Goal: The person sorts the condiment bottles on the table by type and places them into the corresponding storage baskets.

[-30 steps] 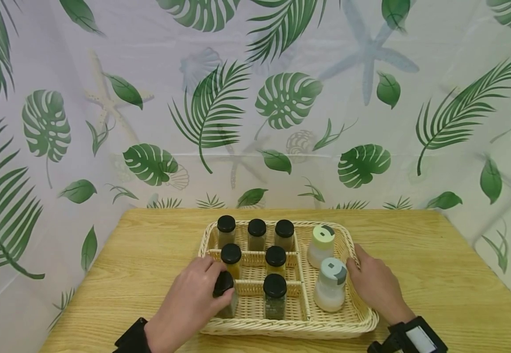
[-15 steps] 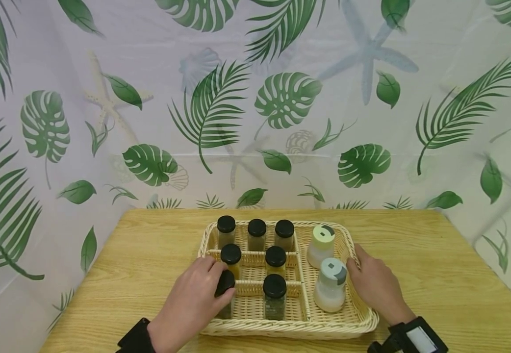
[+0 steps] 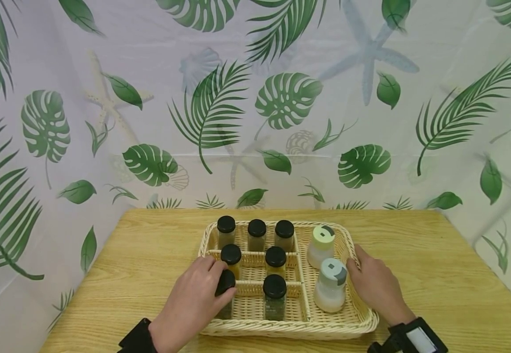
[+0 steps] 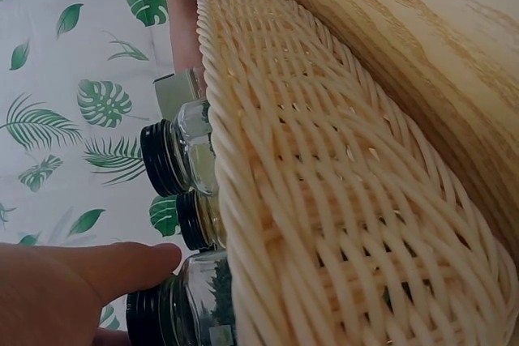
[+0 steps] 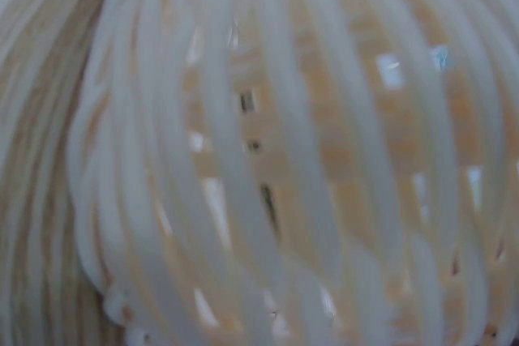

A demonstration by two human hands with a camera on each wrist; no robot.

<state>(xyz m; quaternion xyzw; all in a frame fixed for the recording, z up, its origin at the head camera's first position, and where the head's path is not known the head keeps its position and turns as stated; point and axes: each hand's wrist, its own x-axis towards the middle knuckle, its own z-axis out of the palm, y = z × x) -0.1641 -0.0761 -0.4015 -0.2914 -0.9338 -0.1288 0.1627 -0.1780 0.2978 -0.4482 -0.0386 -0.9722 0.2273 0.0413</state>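
My left hand grips a glass jar by its black lid in the front left compartment of a woven basket. In the left wrist view, the thumb lies against this jar, which has dark green contents. My right hand holds the basket's right rim, fingers hidden. Another black-lidded jar stands at the front, to the right of the held one. Several more stand in the rows behind. The right compartment has a shaker with a pale blue lid and one with a yellow lid.
The basket rests on a wooden table, with table surface on both sides of it. Wicker dividers separate the compartments. A leaf-patterned sheet hangs behind the table's far edge.
My left hand and the jar in it have shifted very slightly to the right within the front left compartment. My right hand and the basket have stayed in place.
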